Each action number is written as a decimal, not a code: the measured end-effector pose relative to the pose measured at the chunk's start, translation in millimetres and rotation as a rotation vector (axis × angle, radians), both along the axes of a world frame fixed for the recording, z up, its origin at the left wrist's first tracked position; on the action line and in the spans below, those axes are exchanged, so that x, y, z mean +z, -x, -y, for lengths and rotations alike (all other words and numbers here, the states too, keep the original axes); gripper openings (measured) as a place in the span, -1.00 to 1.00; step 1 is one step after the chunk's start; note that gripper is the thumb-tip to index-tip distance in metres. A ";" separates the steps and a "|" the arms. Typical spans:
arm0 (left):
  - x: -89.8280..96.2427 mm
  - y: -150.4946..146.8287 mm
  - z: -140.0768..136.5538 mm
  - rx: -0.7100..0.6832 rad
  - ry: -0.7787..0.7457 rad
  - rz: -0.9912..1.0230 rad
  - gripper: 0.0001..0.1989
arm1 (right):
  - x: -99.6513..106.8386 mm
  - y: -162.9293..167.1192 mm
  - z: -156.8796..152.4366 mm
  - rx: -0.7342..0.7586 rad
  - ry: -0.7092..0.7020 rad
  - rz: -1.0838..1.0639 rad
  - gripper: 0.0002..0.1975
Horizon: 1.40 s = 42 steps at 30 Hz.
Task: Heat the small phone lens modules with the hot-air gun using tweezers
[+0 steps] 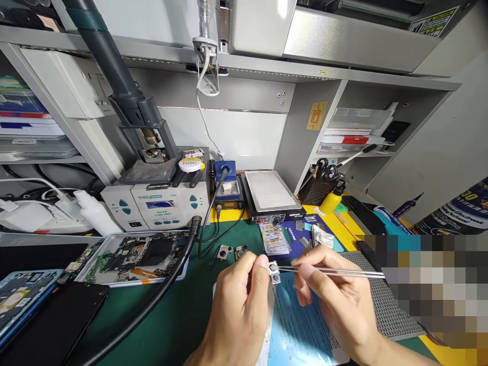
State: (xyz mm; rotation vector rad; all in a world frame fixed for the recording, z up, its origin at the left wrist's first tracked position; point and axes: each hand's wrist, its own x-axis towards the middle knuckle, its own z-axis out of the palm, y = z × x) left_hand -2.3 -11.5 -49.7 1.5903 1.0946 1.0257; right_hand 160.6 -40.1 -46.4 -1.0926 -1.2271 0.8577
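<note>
Nearest the camera, the left hand (239,302) is held above the left edge of a printed blue sheet (299,325), and a small camera module (274,274) with two lenses is pinched between its thumb and forefinger. By the right hand (345,300), above the sheet's right edge, slim metal tweezers (354,273) are gripped between thumb and fingers, their tips set at the module's right side; whether the module is nipped by those tips cannot be told. On the green worktop (179,325), just beyond the left hand, a second module (223,252) is laid. Toward the left edge, circuit boards are held in a shallow tray (118,283), and a dark phone (57,317) is placed in front of it. That side of the worktop is crossed by a black hose (178,265). Along the back edge, a grey control unit (160,206) and a flat-topped metal plate (271,190) are lined up, and a yellow bottle (331,202) is stood near the back right corner.
</note>
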 end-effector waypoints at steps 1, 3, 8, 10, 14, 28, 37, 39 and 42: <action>0.1 0.2 0.4 0.000 0.009 0.005 -0.55 | 0.9 1.0 -0.2 0.009 0.007 -0.030 -0.77; 0.5 0.3 1.0 0.000 0.021 0.013 -0.54 | 2.6 2.9 -0.8 0.026 0.015 -0.083 -0.75; 0.0 -0.4 1.9 0.020 0.054 0.030 -0.55 | 3.6 5.2 -1.9 0.042 0.054 -0.105 -0.73; -1.0 -0.7 1.9 0.020 0.066 0.034 -0.54 | 3.9 5.3 -1.9 0.040 0.078 -0.107 -0.72; -3.7 -0.8 0.9 0.021 0.073 0.043 -0.53 | 5.3 5.4 -1.4 0.036 0.111 -0.114 -0.69; 0.9 -2.0 1.3 -0.002 0.057 0.077 -0.54 | 14.3 4.8 -14.4 0.097 0.509 -0.443 -0.54; 1.5 -2.1 1.2 0.007 0.074 0.076 -0.56 | 19.0 1.8 -19.0 0.094 0.554 -0.499 -0.56; 0.1 -2.1 0.5 0.006 0.068 0.064 -0.56 | 18.5 2.2 -16.2 0.077 0.488 -0.432 -0.54; -1.7 -1.9 -0.1 0.005 0.037 0.041 -0.56 | 15.3 3.1 -9.8 0.020 0.331 -0.313 -0.52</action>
